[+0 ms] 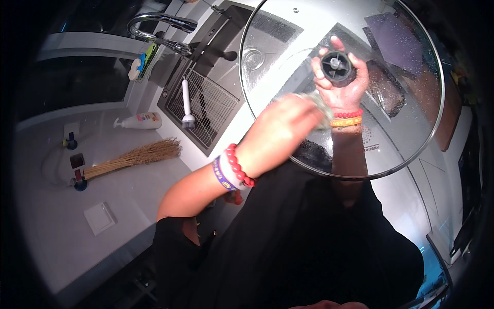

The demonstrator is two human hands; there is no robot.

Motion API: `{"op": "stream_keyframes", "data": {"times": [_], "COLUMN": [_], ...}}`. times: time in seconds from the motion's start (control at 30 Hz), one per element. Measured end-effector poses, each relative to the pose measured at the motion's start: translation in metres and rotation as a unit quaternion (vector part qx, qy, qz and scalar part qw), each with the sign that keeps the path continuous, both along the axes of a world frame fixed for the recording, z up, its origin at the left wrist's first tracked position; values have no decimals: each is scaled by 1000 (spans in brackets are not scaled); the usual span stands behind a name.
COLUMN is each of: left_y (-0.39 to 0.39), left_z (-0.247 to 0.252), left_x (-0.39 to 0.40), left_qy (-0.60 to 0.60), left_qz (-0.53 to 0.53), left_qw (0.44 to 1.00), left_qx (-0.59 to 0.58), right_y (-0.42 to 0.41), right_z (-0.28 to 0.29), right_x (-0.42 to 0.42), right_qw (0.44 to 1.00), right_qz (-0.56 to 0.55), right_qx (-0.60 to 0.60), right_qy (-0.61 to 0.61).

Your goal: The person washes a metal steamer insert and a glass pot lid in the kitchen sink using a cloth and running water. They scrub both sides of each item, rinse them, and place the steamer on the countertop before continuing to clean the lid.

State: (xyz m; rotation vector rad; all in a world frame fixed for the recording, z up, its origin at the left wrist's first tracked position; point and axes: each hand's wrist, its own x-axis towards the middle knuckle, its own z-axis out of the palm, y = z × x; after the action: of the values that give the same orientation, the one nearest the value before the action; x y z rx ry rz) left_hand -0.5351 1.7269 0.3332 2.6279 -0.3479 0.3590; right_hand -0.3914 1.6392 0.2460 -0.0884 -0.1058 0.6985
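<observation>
A large round glass lid (389, 154) with a thin metal rim is held tilted before me, dotted with water drops. My right hand (345, 92) is beneath it, seen through the glass, palm up, with its fingers and thumb around the black lid knob (339, 77). The knob's hollow base and central screw face me. On the near side of the glass, my left hand (287, 127) presses a pale greenish cloth (322, 112) close to the knob. Motion blurs that hand and the cloth, and the cloth is partly covered by the fingers.
Left of the lid is a sink (206, 148) with a chrome faucet (162, 17), a wire rack (224, 96) and a white-handled brush (186, 100). A pump bottle (142, 120) and a straw whisk broom (135, 157) lie farther left. Through the glass shows a purple flat item (393, 42).
</observation>
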Motion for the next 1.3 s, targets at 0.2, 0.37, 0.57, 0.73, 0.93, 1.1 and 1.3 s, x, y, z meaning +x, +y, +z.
{"op": "stream_keyframes", "data": {"times": [0.2, 0.37, 0.57, 0.73, 0.93, 1.1, 1.3], "left_y": [30, -6, -17, -42, -30, -32, -43], "left_z": [14, -8, 4, 8, -1, -10, 1], "left_x": [18, 4, 27, 20, 20, 23, 24], "left_qy": [-78, -29, -135, -49, -95, -101, -105], "left_qz": [38, -31, 41, -7, 58, 20, 1], "left_qw": [991, 998, 990, 998, 993, 995, 994], "left_qx": [97, -49, 23, -44, 34, 1, 9], "right_y": [-3, 2, -4, -12, -13, -20, -24], "right_z": [11, 4, 18, 14, 11, 14, 13], "right_x": [-4, -7, -18, -10, -15, -17, -10], "right_qw": [997, 998, 1000, 997, 999, 999, 996], "right_qz": [38, 33, 25, 53, -44, -1, 13], "right_qx": [64, 31, 14, 49, 10, 32, 77], "right_qy": [-15, -47, 2, -32, 19, -12, -30]}}
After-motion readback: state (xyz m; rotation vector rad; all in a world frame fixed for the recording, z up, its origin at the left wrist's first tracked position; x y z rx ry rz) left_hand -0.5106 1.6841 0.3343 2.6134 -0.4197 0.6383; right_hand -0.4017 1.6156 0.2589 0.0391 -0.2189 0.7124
